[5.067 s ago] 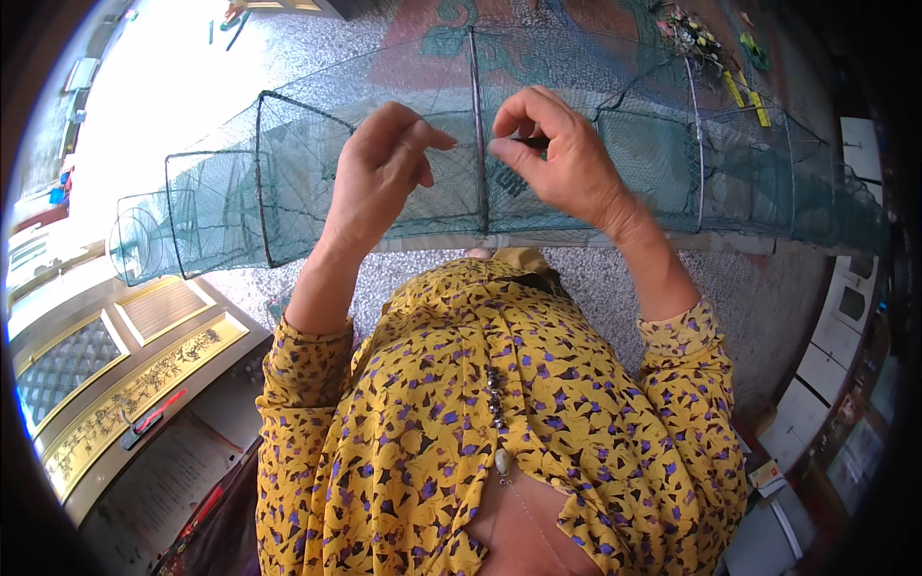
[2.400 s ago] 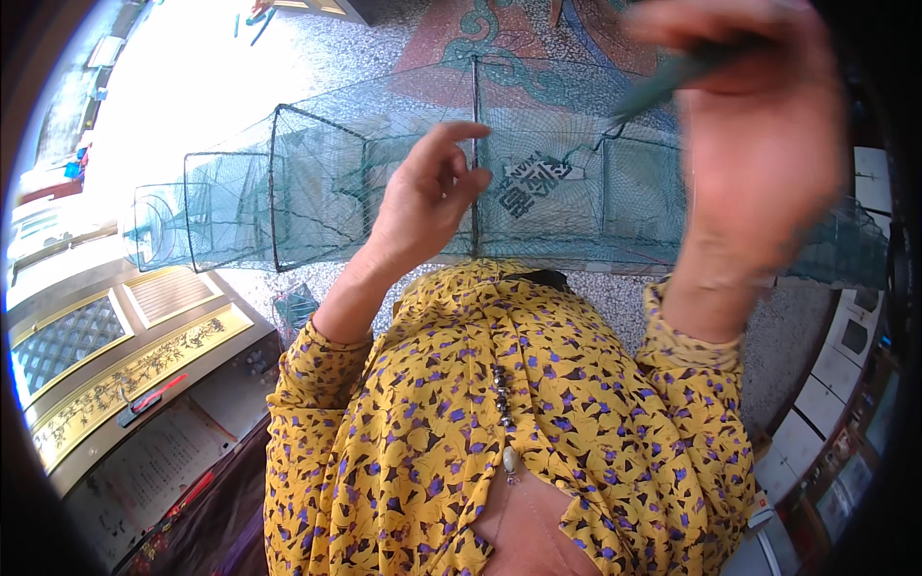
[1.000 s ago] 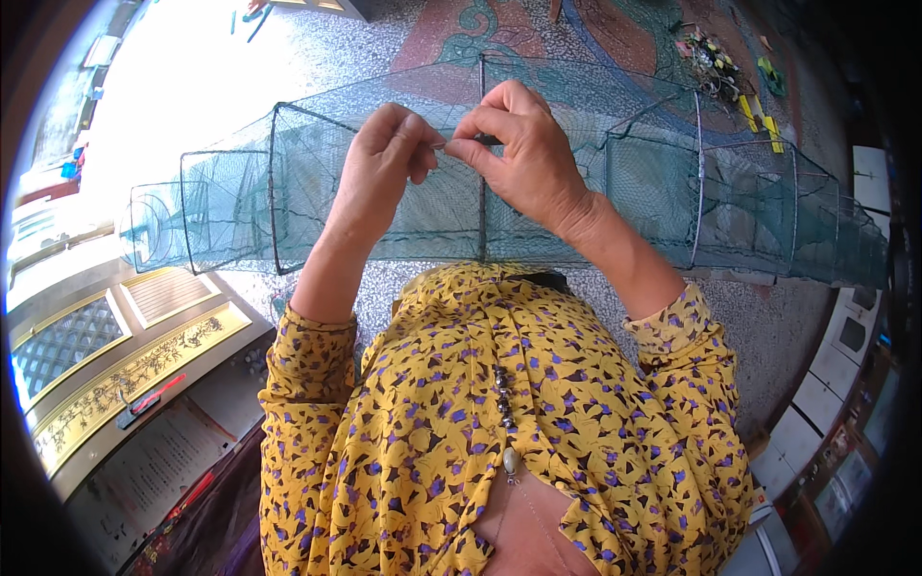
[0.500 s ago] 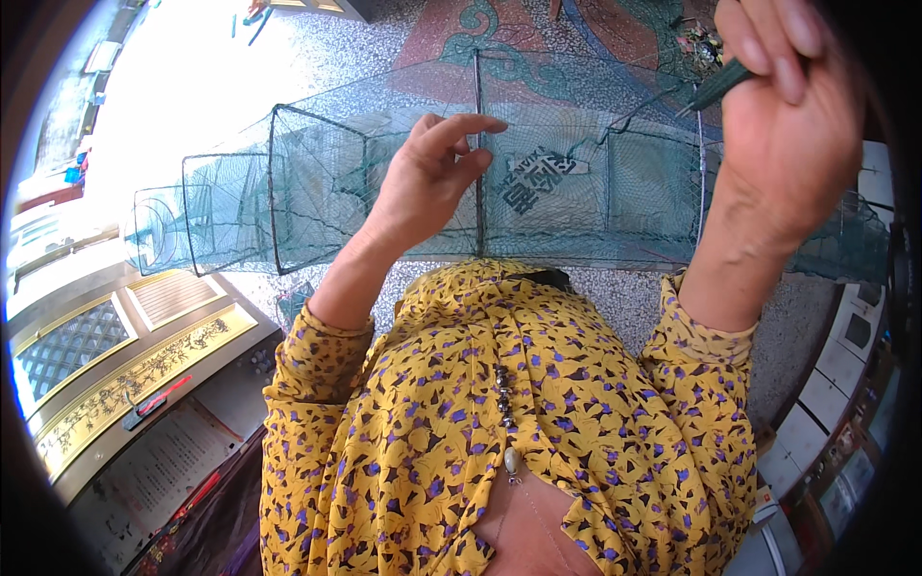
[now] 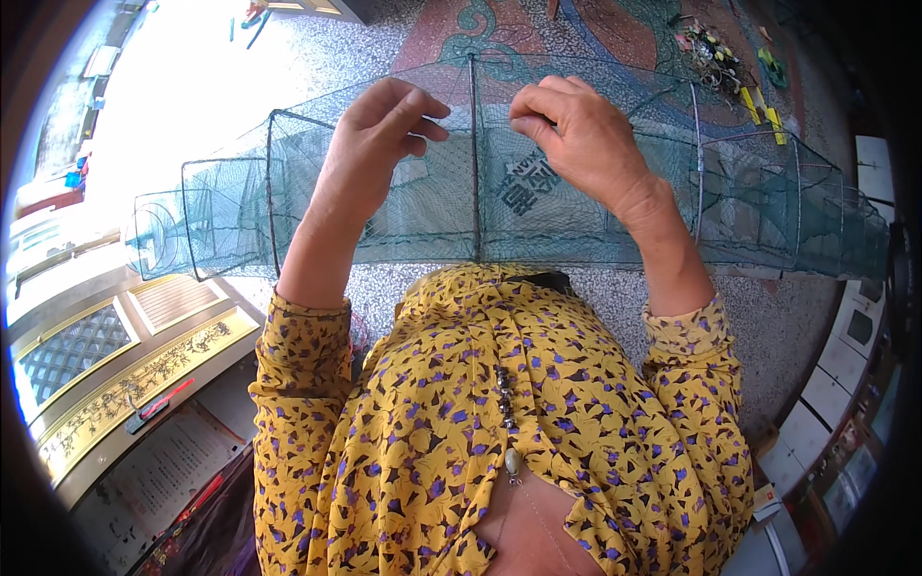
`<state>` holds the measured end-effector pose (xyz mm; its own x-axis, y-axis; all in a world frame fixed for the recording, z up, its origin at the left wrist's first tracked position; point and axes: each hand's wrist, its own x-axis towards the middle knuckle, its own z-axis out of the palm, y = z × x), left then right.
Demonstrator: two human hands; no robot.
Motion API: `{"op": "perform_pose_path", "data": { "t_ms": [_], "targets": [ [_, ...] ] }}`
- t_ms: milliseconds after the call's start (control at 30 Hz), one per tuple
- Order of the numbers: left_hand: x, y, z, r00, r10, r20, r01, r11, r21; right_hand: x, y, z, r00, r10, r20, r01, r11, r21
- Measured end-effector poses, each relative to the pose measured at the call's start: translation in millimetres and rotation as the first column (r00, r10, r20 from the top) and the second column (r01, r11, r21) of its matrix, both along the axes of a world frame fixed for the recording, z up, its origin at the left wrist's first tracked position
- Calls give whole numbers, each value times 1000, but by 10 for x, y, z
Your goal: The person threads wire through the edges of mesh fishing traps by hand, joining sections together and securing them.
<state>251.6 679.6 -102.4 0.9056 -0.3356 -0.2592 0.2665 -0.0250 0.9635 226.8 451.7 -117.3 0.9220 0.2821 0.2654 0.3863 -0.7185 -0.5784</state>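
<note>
A long green mesh trap (image 5: 413, 216) on dark rod frames stretches across in front of me. Both my hands are over its far part, on either side of the upright middle rod (image 5: 474, 192). To the left of that rod, my left hand (image 5: 375, 130) has its fingers bent, the thumb close to the forefinger. My right hand (image 5: 586, 134) is to the right of it, thumb and forefinger pinched together. What either hand holds is hidden or too fine to make out. Through the mesh shows a pale sheet (image 5: 600, 213) with large dark print.
Beyond the trap at the right, a tangled heap of small things (image 5: 711, 53) lies on the patterned floor (image 5: 557, 38), near yellow pieces (image 5: 764, 115) and a green bundle (image 5: 771, 67). A gold-trimmed cabinet (image 5: 144, 374) stands at the left, white cabinets (image 5: 812, 432) at the right.
My right hand has come down and left from the upper right to the middle rod; the dark green pointed tool in it no longer shows. My left hand has shifted left and slightly farther away.
</note>
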Motion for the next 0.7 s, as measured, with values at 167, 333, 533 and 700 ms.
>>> {"op": "perform_pose_path", "data": {
  "t_ms": [167,333,533,700],
  "targets": [
    [-43,-54,-22,991,-65,115,47,987,151,25,68,-138,994,0,-109,11,995,96],
    [-67,-65,-66,985,-96,144,54,961,272,15,119,-168,972,39,-231,41,943,331],
    [-47,-3,-116,996,87,17,-88,985,147,75,377,-198,993,44,-112,19,862,506],
    [-63,5,-164,987,158,-39,-158,987,7,74,533,-255,999,35,0,-33,934,355]
  ]
}}
